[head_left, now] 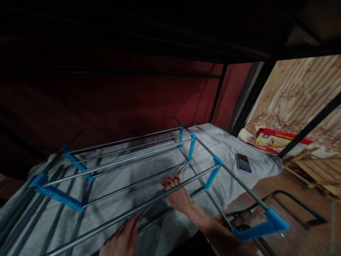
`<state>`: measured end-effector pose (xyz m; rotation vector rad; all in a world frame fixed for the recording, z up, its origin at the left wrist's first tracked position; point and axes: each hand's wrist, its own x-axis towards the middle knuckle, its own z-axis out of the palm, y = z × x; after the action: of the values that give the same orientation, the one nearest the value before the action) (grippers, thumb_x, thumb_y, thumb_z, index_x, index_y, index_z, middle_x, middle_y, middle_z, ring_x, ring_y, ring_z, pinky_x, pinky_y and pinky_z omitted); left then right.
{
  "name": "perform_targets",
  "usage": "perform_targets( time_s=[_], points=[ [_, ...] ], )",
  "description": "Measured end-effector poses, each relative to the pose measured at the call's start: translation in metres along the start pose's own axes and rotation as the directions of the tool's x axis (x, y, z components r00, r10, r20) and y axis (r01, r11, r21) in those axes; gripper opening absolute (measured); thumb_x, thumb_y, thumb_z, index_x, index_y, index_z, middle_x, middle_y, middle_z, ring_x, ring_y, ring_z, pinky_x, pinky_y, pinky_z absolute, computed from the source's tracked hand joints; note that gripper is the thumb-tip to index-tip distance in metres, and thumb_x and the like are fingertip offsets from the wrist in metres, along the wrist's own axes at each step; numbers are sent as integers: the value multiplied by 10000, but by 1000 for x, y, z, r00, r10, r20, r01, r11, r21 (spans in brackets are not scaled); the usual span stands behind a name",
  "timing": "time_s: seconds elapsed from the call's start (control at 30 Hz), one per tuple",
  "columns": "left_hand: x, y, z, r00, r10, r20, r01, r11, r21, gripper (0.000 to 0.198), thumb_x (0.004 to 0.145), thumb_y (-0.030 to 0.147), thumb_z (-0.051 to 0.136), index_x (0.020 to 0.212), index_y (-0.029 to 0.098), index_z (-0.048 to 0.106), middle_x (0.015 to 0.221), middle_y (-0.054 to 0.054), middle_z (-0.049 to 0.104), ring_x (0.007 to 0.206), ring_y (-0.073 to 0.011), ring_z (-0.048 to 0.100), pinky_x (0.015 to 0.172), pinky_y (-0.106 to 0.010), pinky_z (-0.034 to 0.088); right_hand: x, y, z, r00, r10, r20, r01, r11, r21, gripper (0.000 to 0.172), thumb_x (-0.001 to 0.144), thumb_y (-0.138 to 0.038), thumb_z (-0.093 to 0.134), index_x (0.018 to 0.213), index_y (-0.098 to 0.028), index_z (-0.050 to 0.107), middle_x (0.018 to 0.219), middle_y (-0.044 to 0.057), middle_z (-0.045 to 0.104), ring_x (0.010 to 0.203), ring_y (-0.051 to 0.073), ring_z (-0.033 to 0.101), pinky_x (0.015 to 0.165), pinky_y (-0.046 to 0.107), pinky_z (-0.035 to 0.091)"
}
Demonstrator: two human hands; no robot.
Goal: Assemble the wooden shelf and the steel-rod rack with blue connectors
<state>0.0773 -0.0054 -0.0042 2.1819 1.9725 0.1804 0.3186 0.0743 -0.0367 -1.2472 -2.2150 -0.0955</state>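
Note:
A rack frame of grey metal tubes (133, 209) with blue plastic connectors (217, 161) lies across a grey blanket (165, 167). My right hand (177, 193) reaches under the front long tube, its fingers curled on a loose-looking slanting tube (150, 207) within the frame. Lower down, my left hand (121, 236) has its fingers closed at the near end of that same tube. The far end of the tube runs toward a blue connector (191, 146) at the rack's right side. The palms of both hands are partly hidden.
A phone (243, 163) lies on the blanket to the right. Several more tubes (34, 209) are at the left. Black bed-frame posts (218, 94) and a dark upper deck surround the blanket. A red-and-yellow box (277, 140), wooden slats (314, 170) and a black metal frame (301, 206) stand right.

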Motion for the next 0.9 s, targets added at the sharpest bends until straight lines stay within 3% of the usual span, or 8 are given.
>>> perform_targets(
  time_s=[0.1,0.2,0.4,0.57,0.73,0.9],
  points=[
    [10,3,4,997,67,-24,-65,995,81,451,974,261,246,1240,260,610,1108,-61,737,918,-245,718,789,-384,553,5,4,10,986,-103,133,107,994,-26,367,862,-87,446,1159,-237,602,1087,68,671,1050,221,576,1065,408,388],
    [20,1,6,988,138,-68,-121,970,211,421,959,210,291,1160,212,662,1003,-99,751,855,-258,712,816,-415,530,11,13,24,972,-144,185,152,988,-33,306,912,-110,425,1104,-238,626,1061,46,672,1018,191,585,1003,355,419],
    [34,-26,17,902,332,-275,-234,913,333,468,874,48,375,1266,157,606,1190,-139,685,1019,-254,659,933,-432,474,37,27,33,962,-150,226,159,987,-24,210,957,-197,447,981,-249,649,937,29,660,934,191,574,882,330,421],
    [35,-49,23,888,295,-352,-171,924,342,467,847,20,385,1224,135,635,1105,-132,715,949,-263,671,907,-448,489,54,36,44,956,-201,212,212,977,-33,251,929,-104,430,958,-230,646,902,19,634,895,177,530,851,315,392],
    [40,-58,22,909,269,-319,-168,936,310,517,817,-2,373,1248,139,621,1117,-135,712,956,-271,671,908,-435,485,58,41,54,954,-209,214,232,968,-92,227,899,-83,453,974,-199,633,931,35,624,895,186,503,833,323,378],
    [49,-58,22,923,237,-305,-128,933,337,534,830,-24,328,1251,145,609,1089,-120,715,916,-251,669,889,-411,469,62,41,49,930,-223,291,250,967,-58,231,877,-66,460,997,-185,617,948,45,616,912,188,494,844,324,358]
  ],
)
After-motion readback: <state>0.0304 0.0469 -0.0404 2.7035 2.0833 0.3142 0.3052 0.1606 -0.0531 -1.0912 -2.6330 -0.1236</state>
